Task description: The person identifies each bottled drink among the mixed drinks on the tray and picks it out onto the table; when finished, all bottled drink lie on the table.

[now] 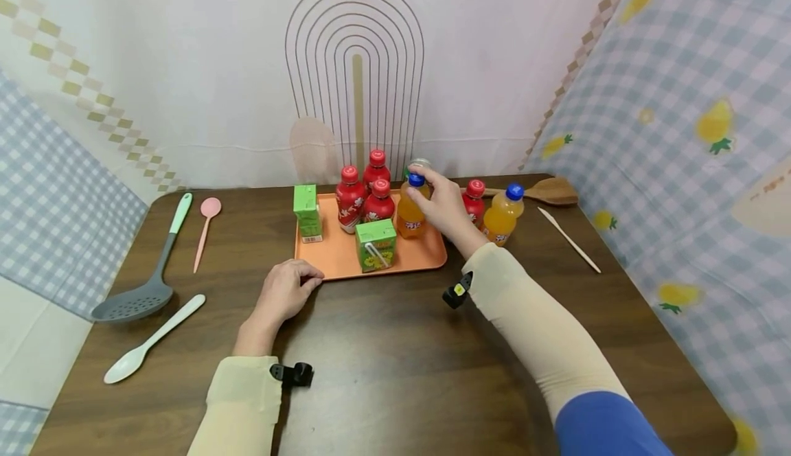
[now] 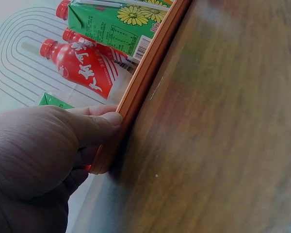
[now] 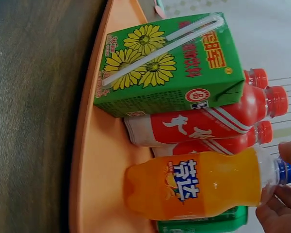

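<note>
An orange tray carries several drinks. My right hand pinches the blue cap of an orange soda bottle, which stands upright on the tray's right part. At the tray's front left corner, my left hand grips the rim between thumb and fingers, as the left wrist view shows. A green drink carton with a straw on its face stands at the front of the tray, and another green carton at its left edge. Between them are red bottles. A green container is partly hidden behind the soda bottle.
Right of the tray stand a red bottle and a second orange soda bottle, near a wooden spatula and a thin pale stick. On the left lie a slotted turner, a pink spoon and a white spoon.
</note>
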Demonstrator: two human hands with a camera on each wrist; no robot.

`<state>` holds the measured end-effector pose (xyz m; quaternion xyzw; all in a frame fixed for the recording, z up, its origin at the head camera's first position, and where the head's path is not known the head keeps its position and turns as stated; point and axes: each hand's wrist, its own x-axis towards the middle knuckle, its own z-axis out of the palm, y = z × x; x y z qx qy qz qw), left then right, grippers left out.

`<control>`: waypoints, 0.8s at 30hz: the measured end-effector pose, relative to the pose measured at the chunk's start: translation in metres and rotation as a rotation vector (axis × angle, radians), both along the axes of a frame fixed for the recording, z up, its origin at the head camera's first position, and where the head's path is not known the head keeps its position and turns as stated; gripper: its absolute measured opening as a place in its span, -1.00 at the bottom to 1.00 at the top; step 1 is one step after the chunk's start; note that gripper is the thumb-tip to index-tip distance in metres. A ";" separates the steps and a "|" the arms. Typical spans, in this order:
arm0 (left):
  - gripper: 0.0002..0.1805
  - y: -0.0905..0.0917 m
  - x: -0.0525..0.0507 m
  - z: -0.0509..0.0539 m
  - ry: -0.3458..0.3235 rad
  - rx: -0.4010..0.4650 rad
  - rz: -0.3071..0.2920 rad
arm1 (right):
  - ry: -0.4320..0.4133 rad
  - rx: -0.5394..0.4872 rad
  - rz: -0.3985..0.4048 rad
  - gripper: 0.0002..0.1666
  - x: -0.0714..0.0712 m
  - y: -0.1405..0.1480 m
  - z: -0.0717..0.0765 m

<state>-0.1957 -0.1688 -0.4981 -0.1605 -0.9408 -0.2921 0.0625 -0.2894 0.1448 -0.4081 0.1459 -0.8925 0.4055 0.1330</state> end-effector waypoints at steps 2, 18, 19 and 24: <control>-0.95 0.000 0.000 0.000 0.002 0.005 0.003 | 0.022 -0.006 -0.018 -0.52 -0.002 0.000 -0.002; -0.95 -0.006 0.001 -0.003 0.010 0.008 -0.004 | 0.027 0.034 -0.065 -0.53 0.000 -0.008 -0.009; -0.95 -0.006 0.000 -0.003 0.012 0.007 -0.006 | 0.029 0.039 -0.068 -0.53 0.000 -0.007 -0.007; -0.95 -0.001 -0.002 -0.001 0.010 0.005 -0.014 | 0.016 0.071 -0.079 -0.53 0.001 -0.002 -0.003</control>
